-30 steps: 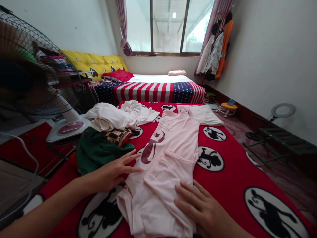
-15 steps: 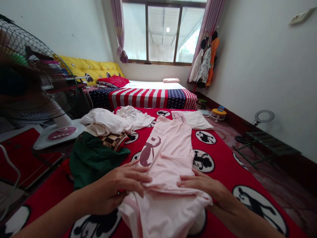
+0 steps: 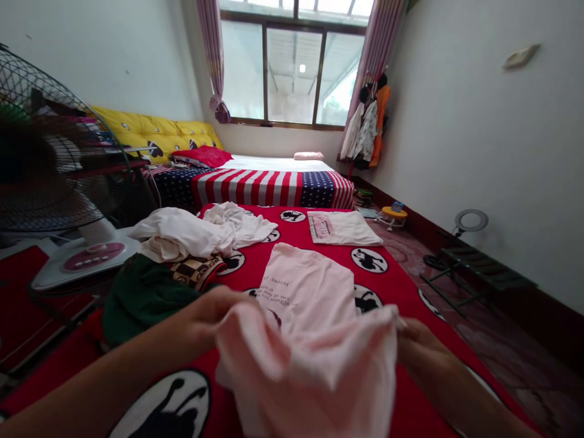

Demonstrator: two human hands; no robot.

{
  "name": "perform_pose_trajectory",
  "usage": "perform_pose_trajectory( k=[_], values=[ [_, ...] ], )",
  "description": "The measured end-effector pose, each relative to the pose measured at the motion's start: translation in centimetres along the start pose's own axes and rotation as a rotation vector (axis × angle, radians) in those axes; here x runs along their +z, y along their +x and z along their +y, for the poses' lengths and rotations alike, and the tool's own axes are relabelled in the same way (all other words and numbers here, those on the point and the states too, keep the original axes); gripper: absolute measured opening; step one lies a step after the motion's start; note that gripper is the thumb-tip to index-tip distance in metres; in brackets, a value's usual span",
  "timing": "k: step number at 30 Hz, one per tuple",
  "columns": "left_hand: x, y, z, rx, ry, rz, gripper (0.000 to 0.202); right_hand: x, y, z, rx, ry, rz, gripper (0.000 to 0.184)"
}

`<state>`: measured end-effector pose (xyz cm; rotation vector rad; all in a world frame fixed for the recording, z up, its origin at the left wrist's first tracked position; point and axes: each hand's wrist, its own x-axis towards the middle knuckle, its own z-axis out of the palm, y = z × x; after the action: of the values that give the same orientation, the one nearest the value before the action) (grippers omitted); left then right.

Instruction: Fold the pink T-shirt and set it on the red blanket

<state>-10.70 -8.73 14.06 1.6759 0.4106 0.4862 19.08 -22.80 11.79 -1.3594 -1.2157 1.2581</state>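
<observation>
A pale pink T-shirt [image 3: 310, 286] lies partly flat on the red bedspread [image 3: 406, 377], its far part showing small dark print. The near end is lifted and blurred by motion. My left hand [image 3: 223, 316] grips that raised end at its left corner, fingers closed round the cloth. On the other side, my right hand [image 3: 417, 344] pinches the right corner, its fingertips partly hidden behind the fabric. The cloth sags between the two hands and covers most of the shirt's printed figure.
To the left lie crumpled white clothes [image 3: 196, 231] and a green garment [image 3: 146, 298]. A folded white shirt [image 3: 347, 228] rests at the far right of the bedspread. An electric fan [image 3: 86, 249] stands at left, a green folding stool [image 3: 483, 267] on the floor at right.
Both hands have gone from lying on the shirt to gripping its near end, which is now raised. The shirt's far end has come nearer, and the view has tilted slightly up.
</observation>
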Motion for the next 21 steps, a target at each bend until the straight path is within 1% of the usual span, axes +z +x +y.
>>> perform_pose_trajectory(
  k=[2, 3, 4, 6, 7, 9, 10, 11, 12, 13, 14, 17, 19, 21],
  values=[
    [-2.0, 5.4, -1.1, -0.056, -0.145, 0.161, 0.036, -1.3, 4.5, 0.8, 0.040, 0.121, 0.118, 0.045],
    [-2.9, 7.9, -2.2, -0.106, -0.202, 0.243, 0.037, -1.9, 6.7, 1.4, 0.077, 0.188, 0.182, 0.045],
    [-3.7, 10.2, -3.6, -0.197, -0.242, 0.292, 0.040, -2.3, 8.7, 2.3, 0.120, 0.244, 0.233, 0.045],
    [-4.9, 13.4, -6.8, -0.342, -0.315, 0.394, 0.050, -2.8, 11.7, 4.3, 0.204, 0.286, 0.322, 0.048],
    [-5.3, 14.3, -8.4, -0.394, -0.321, 0.409, 0.055, -3.0, 12.6, 5.4, 0.232, 0.282, 0.364, 0.053],
    [-5.6, 14.9, -11.0, -0.433, -0.323, 0.433, 0.066, -3.0, 13.5, 7.1, 0.242, 0.255, 0.440, 0.069],
    [-5.5, 14.7, -11.8, -0.425, -0.315, 0.436, 0.073, -3.0, 13.5, 7.7, 0.222, 0.240, 0.462, 0.078],
    [-5.3, 14.5, -12.2, -0.400, -0.310, 0.443, 0.080, -2.9, 13.3, 8.1, 0.192, 0.223, 0.472, 0.085],
    [-5.1, 14.2, -12.4, -0.368, -0.298, 0.455, 0.088, -2.9, 13.1, 8.2, 0.151, 0.201, 0.473, 0.087],
    [-4.9, 14.0, -12.4, -0.331, -0.278, 0.472, 0.092, -2.8, 12.8, 8.2, 0.105, 0.170, 0.470, 0.085],
    [-4.6, 13.9, -12.3, -0.290, -0.251, 0.492, 0.093, -2.8, 12.6, 8.1, 0.058, 0.135, 0.469, 0.079],
    [-4.1, 14.4, -11.8, -0.180, -0.152, 0.556, 0.082, -2.9, 12.6, 8.0, -0.065, 0.042, 0.516, 0.059],
    [-3.9, 14.9, -12.0, -0.140, -0.080, 0.588, 0.074, -3.2, 12.9, 8.2, -0.100, 0.000, 0.565, 0.057],
    [-3.8, 15.3, -12.4, -0.121, -0.001, 0.618, 0.070, -3.4, 13.4, 8.7, -0.097, -0.035, 0.593, 0.056]
  ],
)
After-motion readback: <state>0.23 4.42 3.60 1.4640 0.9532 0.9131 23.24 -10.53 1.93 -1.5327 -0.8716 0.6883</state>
